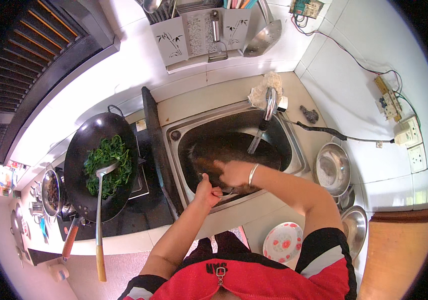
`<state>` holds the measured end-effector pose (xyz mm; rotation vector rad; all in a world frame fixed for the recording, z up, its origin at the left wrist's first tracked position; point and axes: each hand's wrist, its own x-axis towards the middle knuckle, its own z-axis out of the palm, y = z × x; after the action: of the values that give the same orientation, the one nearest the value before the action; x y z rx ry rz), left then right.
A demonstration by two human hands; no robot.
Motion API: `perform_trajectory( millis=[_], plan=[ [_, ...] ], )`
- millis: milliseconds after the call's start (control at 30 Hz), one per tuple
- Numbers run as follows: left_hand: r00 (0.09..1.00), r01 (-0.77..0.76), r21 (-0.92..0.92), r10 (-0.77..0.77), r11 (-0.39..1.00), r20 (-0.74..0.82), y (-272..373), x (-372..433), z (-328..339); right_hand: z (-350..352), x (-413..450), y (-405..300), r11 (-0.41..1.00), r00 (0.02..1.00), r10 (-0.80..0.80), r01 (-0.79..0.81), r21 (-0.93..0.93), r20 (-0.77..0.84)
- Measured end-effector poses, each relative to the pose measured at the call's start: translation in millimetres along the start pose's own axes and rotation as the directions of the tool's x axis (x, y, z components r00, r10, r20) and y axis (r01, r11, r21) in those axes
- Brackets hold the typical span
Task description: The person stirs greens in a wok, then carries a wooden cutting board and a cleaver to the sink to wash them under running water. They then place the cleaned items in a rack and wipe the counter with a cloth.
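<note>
Inside a stainless steel sink (304, 159) lies a large dark pan (232, 144). At the near rim, my left hand (209, 193) grips a metal loop handle of this pan. My right hand (234, 172), with a silver bangle at the wrist, is over the pan's near part, and a blurred brownish thing, possibly a scrubber, is under its fingers. Whether the hand holds it is not plain. Water (255, 142) runs from the chrome faucet (271, 103) into the pan. To the left, a black wok (80, 157) holds cooked leafy greens (110, 161) and a metal spatula (100, 210).
A dark upright board (157, 146) divides stove and sink. On the right stand a metal colander (333, 168), a steel bowl (355, 228) and a floral plate (283, 242). A steel wool pad (308, 114) lies behind the sink. A cable reaches a wall socket (407, 133).
</note>
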<state>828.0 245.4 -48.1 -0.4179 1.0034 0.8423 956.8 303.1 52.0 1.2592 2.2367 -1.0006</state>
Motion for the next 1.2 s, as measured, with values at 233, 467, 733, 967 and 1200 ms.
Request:
perform_trajectory(
  millis=[233, 467, 733, 967, 1200],
  plan=[
    [0.996, 0.030, -0.066, -0.036, 0.997, -0.087, -13.1, -7.7, 7.9, 9.7, -3.2, 135.9, 0.937, 0.938, 0.345, -0.346, -0.037, -0.024],
    [0.993, 0.062, -0.088, -0.052, 0.994, 0.107, -6.6, -22.3, 6.1, 8.6, -2.3, 9.1, 0.994, 0.994, 0.106, -0.105, -0.041, 0.015],
    [0.965, 0.087, -0.137, -0.048, 0.987, 0.259, -13.8, -28.5, -7.5, 11.8, -13.5, 144.6, 0.936, 0.944, 0.327, -0.330, -0.123, -0.042],
    [0.925, 0.054, -0.245, 0.044, 0.968, 0.377, -8.1, -39.2, -12.5, -31.8, -61.4, -1.9, 0.925, 0.990, -0.140, 0.123, -0.361, -0.023],
    [0.859, -0.008, -0.250, 0.135, 0.968, 0.495, -16.1, -36.6, -11.5, -18.2, 5.2, -18.2, 0.675, 0.929, -0.369, 0.272, -0.686, 0.006]
  ],
)
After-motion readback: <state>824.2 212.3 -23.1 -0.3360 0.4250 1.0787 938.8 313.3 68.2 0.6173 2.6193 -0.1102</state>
